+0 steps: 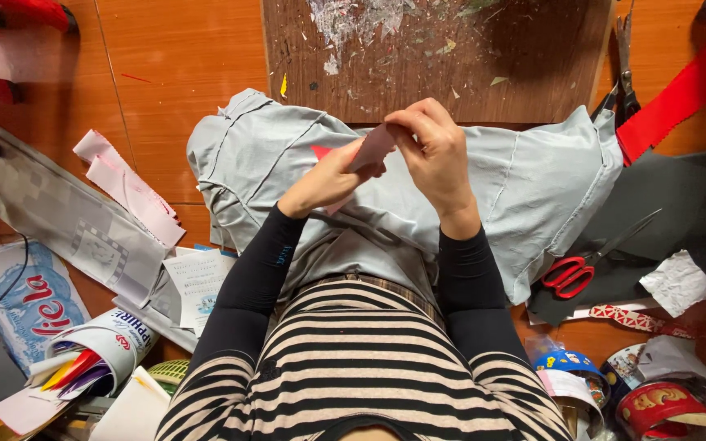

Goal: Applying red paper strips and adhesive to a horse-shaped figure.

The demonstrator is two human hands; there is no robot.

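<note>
At the desk's [173, 73] left edge lies a long grey strip of patterned paper [67, 216], with a pale pink folded paper strip [128, 186] just beside it. Toward the near left corner sit a white and blue plastic bag [22, 306] and a rolled white paper cup holding coloured paper pieces [96, 351]. A white printed sheet [199, 282] lies near the person's left sleeve.

A light grey cloth garment [525, 184] is spread over the middle of the desk, reaching from the left of centre to the right. Above it, the left hand [328, 180] and the right hand [435, 155] meet over the cloth, both pinched on a small pale pink piece of paper [372, 149]; the left hand grips its lower end, the right hand's fingers close over its upper edge. A small red triangle [320, 152] shows on the cloth just beside the left hand.

At the far edge rests a dark brown wooden board littered with paper scraps [435, 57]. To the right, dark metal pliers [627, 77] lie near a red fabric strap [684, 94]. Red-handled scissors [586, 261] rest on a dark grey sheet [672, 196], near a crumpled white paper scrap [677, 282]. At the near right corner stand rolls of tape [569, 367] and a red round tin [655, 404].
</note>
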